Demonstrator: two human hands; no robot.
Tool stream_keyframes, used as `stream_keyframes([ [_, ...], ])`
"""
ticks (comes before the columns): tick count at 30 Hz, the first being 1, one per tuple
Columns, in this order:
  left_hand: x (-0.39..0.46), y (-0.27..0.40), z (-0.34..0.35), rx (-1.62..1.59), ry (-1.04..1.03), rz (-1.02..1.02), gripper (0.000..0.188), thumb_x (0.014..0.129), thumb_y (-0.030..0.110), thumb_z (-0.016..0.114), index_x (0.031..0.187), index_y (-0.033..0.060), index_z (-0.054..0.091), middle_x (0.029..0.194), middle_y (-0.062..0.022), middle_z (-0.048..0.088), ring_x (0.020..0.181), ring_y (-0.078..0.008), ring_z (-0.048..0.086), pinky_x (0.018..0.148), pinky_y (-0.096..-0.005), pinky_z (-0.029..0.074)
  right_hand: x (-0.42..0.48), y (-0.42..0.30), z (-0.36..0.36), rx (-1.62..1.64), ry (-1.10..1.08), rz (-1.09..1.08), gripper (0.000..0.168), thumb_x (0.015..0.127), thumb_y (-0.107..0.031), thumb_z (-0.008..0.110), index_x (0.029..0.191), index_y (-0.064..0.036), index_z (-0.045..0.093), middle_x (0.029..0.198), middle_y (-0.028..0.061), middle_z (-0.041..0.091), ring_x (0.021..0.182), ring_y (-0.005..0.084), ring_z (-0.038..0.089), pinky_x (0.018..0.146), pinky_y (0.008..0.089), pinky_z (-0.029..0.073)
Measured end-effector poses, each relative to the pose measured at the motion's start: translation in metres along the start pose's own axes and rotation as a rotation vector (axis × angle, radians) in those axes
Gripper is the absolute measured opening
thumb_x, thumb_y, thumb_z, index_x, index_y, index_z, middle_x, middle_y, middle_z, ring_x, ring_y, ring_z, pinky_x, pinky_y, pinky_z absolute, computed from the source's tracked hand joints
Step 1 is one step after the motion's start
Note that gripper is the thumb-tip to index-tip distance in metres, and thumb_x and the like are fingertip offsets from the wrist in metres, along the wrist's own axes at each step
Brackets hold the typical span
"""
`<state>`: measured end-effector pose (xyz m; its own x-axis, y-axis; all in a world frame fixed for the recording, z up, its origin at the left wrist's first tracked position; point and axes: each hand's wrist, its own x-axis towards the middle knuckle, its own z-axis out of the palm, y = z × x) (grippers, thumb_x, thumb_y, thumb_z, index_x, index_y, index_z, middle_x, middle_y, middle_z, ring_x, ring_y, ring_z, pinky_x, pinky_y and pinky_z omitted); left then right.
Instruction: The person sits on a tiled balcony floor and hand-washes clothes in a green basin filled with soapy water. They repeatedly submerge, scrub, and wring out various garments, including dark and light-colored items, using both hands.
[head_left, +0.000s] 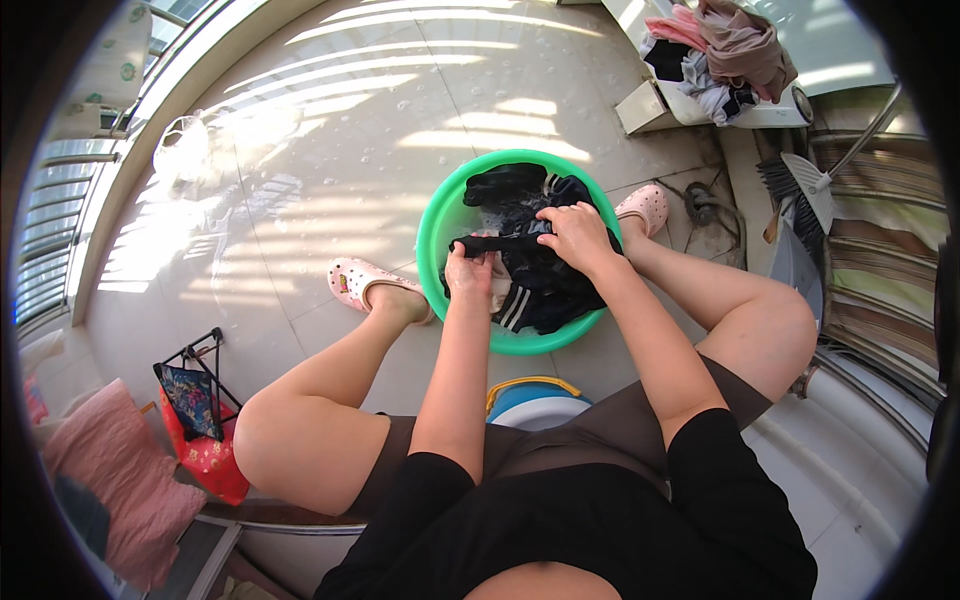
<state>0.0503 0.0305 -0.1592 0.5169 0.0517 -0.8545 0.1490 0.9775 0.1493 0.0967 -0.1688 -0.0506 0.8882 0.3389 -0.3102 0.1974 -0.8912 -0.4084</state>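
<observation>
A round green plastic basin (430, 232) stands on the floor between my feet, holding wet black clothes and some water. One dark garment (555, 296) in it has pale stripes near its lower edge. My left hand (470, 274), palm up, grips the left end of a black fabric strip (506, 244) stretched across the basin. On the right, my right hand (581, 234) has its thumb and fingers on the same black fabric, back of the hand upward. Beige cloth (500, 281) shows beside my left wrist. How far the layers underneath are joined is hidden.
Pink clogs (360, 281) flank the basin on wet, sudsy tiles (360, 180). Piled clothes (739, 52) lie on a white appliance at upper right, near a broom (806, 187). A folding stool (196, 390) stands left; a blue-and-white stool or tub (540, 409) is below me.
</observation>
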Motion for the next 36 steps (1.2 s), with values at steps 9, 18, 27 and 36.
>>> stream_keyframes([
  [9,-0.016,0.013,0.005,0.498,-0.192,-0.222,0.027,0.100,0.024,0.043,0.116,0.0058,0.054,0.116,-0.0096,0.060,0.106,-0.0240,0.057,0.094,-0.0435,0.046,0.002,0.032,-0.025,0.128,-0.163,0.105,0.031,0.073,-0.023,0.075,0.102,-0.014,0.067,0.109,0.0085,0.062,0.102,0.0301,0.059,0.086,0.0411,0.047],
  [18,-0.036,-0.012,0.014,1.028,-0.402,-0.139,0.022,0.096,0.019,0.053,0.112,0.0085,0.064,0.098,-0.0019,0.066,0.081,-0.0106,0.060,0.071,-0.0245,0.047,-0.002,0.032,-0.062,0.155,-0.264,0.260,0.043,0.076,-0.036,0.072,0.109,-0.008,0.069,0.107,0.0167,0.067,0.104,0.0323,0.061,0.092,0.0392,0.047],
  [27,0.013,0.045,-0.014,0.284,-0.063,0.102,0.037,0.098,0.028,0.049,0.130,0.0100,0.044,0.131,-0.0079,0.050,0.119,-0.0277,0.048,0.104,-0.0486,0.035,0.052,0.005,0.012,0.378,-0.070,-0.089,0.052,0.081,-0.040,0.066,0.124,-0.012,0.060,0.135,0.0149,0.050,0.120,0.0312,0.051,0.101,0.0371,0.041],
  [36,0.029,0.034,-0.029,0.135,-0.035,0.054,0.039,0.100,0.029,0.045,0.133,0.0075,0.044,0.136,-0.0096,0.047,0.123,-0.0273,0.046,0.106,-0.0462,0.035,0.087,-0.038,0.112,-0.209,-0.132,-0.367,0.029,0.082,-0.030,0.059,0.108,-0.021,0.068,0.125,0.0085,0.056,0.121,0.0236,0.049,0.095,0.0417,0.042],
])
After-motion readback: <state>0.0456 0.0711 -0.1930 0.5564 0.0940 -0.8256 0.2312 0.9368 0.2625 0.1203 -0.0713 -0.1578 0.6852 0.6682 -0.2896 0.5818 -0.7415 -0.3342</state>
